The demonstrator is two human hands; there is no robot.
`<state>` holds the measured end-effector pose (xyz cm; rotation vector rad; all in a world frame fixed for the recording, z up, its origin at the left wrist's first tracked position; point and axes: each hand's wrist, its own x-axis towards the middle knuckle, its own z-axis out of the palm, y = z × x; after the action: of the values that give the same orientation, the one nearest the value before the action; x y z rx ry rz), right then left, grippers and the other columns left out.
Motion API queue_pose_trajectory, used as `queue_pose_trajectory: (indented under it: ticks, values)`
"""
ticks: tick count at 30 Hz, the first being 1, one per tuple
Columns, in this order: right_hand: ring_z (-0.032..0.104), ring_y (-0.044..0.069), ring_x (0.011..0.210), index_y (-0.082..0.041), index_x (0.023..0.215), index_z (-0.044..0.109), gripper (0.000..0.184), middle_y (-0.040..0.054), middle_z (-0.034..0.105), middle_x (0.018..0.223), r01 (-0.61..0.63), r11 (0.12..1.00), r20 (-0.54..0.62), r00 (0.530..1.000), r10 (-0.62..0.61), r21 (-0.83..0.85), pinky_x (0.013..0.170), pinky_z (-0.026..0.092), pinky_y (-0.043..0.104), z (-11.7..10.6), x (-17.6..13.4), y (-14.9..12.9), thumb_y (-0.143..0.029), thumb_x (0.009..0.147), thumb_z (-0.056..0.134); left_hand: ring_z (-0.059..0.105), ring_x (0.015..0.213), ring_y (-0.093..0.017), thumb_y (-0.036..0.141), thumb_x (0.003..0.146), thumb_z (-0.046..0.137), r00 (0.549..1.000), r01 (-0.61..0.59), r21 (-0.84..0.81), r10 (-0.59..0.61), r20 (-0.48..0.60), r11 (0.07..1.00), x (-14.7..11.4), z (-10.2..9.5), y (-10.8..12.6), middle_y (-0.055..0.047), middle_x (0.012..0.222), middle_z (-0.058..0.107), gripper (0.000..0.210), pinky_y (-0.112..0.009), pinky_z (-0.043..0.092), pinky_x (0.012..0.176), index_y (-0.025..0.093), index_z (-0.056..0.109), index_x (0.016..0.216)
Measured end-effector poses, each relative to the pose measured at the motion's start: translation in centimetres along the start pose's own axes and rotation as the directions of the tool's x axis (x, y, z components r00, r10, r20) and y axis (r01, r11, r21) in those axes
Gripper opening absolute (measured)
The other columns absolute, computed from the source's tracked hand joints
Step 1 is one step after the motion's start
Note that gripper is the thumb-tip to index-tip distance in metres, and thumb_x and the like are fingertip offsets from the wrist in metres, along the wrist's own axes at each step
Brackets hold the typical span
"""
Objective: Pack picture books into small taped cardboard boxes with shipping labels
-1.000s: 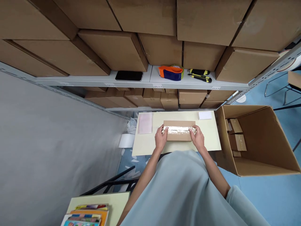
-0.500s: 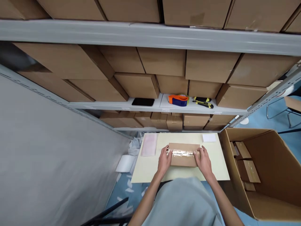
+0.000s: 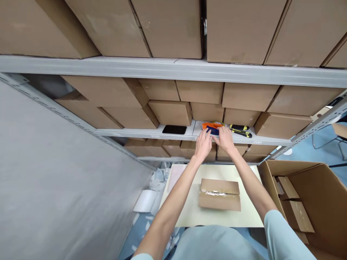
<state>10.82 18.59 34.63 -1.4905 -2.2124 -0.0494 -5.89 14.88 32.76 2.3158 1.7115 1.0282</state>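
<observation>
An orange and dark blue tape dispenser (image 3: 213,128) lies on the shelf, its front partly covered by fingers. My left hand (image 3: 204,145) reaches it from the left, fingertips bent against its blue part. My right hand (image 3: 225,139) is close beside, with fingers curled onto its right part. Below both hands a small cardboard box (image 3: 219,195) rests on the pale table (image 3: 187,216), clear shiny tape running along its top seam. Neither hand touches this box.
Two yellow-black utility knives (image 3: 241,130) lie right of the dispenser, a black phone (image 3: 174,129) left. Cardboard boxes (image 3: 241,95) fill the shelves. A large open carton (image 3: 320,195) holding smaller boxes stands right of the table. A grey wall (image 3: 67,180) runs along the left.
Both hands have let go of the taped cardboard box and moved forward and up to the tape dispenser on the shelf. The view has shifted, too.
</observation>
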Motion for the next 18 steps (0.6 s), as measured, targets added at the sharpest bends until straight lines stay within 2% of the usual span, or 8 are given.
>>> queue_pose_trajectory:
  ticks: [2,5,7,10,12,14,16,18]
  values:
    - [0.061,0.039,0.128,-0.004,0.136,0.065,0.046,0.0281,0.068,0.136,-0.003,0.996,0.133,0.991,0.015,-0.093,0.113,0.044,0.049,0.1,2.8,-0.3,-0.039,0.106,0.06,0.038,0.165,-0.034,0.009,0.102,0.041,0.995,-0.018,0.07,0.011,0.099,0.997,2.3,0.1,-0.4,-0.023,0.171,0.047,0.058,-0.055,0.036,0.133,0.008,0.053,0.159]
    - [0.062,0.037,0.131,-0.003,0.136,0.066,0.044,0.0295,0.069,0.139,-0.05,0.982,0.258,0.961,0.097,-0.181,0.114,0.043,0.046,0.8,5.1,-0.4,-0.035,0.107,0.06,0.028,0.169,-0.035,0.0,0.092,0.043,0.971,-0.034,0.13,0.001,0.241,0.991,3.9,0.7,-1.3,-0.02,0.176,0.041,0.072,-0.056,0.028,0.137,0.004,0.048,0.163]
    - [0.064,0.035,0.132,-0.004,0.137,0.066,0.044,0.0288,0.071,0.139,-0.081,0.976,0.322,0.936,0.145,-0.202,0.116,0.041,0.044,1.4,5.8,-0.4,-0.037,0.109,0.06,0.025,0.17,-0.035,-0.002,0.089,0.044,0.956,-0.018,0.143,-0.025,0.292,0.99,4.2,1.2,-1.7,-0.018,0.178,0.038,0.078,-0.058,0.027,0.137,0.006,0.045,0.166]
    - [0.069,0.033,0.13,-0.004,0.136,0.068,0.044,0.028,0.075,0.134,-0.107,0.973,0.374,0.91,0.178,-0.204,0.118,0.04,0.041,1.9,6.2,-0.6,-0.038,0.109,0.061,0.024,0.17,-0.035,-0.002,0.088,0.045,0.948,0.033,0.138,-0.075,0.31,0.99,4.0,1.7,-2.0,-0.017,0.18,0.033,0.082,-0.059,0.029,0.137,0.009,0.041,0.169]
    - [0.071,0.033,0.127,-0.005,0.135,0.068,0.043,0.0279,0.076,0.133,-0.114,0.973,0.372,0.91,0.183,-0.199,0.117,0.041,0.039,1.6,6.0,-0.9,-0.038,0.109,0.062,0.025,0.17,-0.035,-0.001,0.088,0.045,0.952,0.056,0.105,-0.085,0.294,0.993,3.6,1.8,-2.0,-0.018,0.181,0.032,0.082,-0.059,0.03,0.136,0.008,0.04,0.17]
    - [0.072,0.033,0.124,-0.005,0.135,0.067,0.042,0.0272,0.076,0.132,-0.106,0.977,0.368,0.914,0.168,-0.183,0.116,0.043,0.038,0.9,5.2,-1.2,-0.037,0.109,0.062,0.027,0.17,-0.034,0.002,0.091,0.045,0.972,0.048,0.033,-0.055,0.23,0.998,2.6,1.5,-1.8,-0.018,0.18,0.033,0.078,-0.058,0.031,0.136,0.008,0.042,0.169]
    - [0.072,0.033,0.123,-0.004,0.135,0.066,0.042,0.0271,0.075,0.134,-0.098,0.984,0.339,0.93,0.144,-0.149,0.114,0.045,0.039,0.1,3.4,-1.4,-0.037,0.109,0.06,0.028,0.169,-0.033,0.01,0.098,0.044,0.995,0.022,-0.06,-0.017,0.096,0.998,0.8,1.0,-1.3,-0.018,0.179,0.036,0.07,-0.056,0.033,0.136,0.01,0.043,0.168]
    - [0.072,0.035,0.121,-0.005,0.136,0.064,0.044,0.0271,0.075,0.132,-0.118,0.99,0.295,0.946,0.137,-0.081,0.109,0.05,0.041,-0.9,0.3,-1.3,-0.04,0.111,0.057,0.032,0.168,-0.031,0.021,0.106,0.043,0.997,0.023,-0.149,-0.034,-0.067,0.989,-2.2,0.4,-0.6,-0.02,0.177,0.038,0.063,-0.055,0.034,0.135,0.012,0.042,0.168]
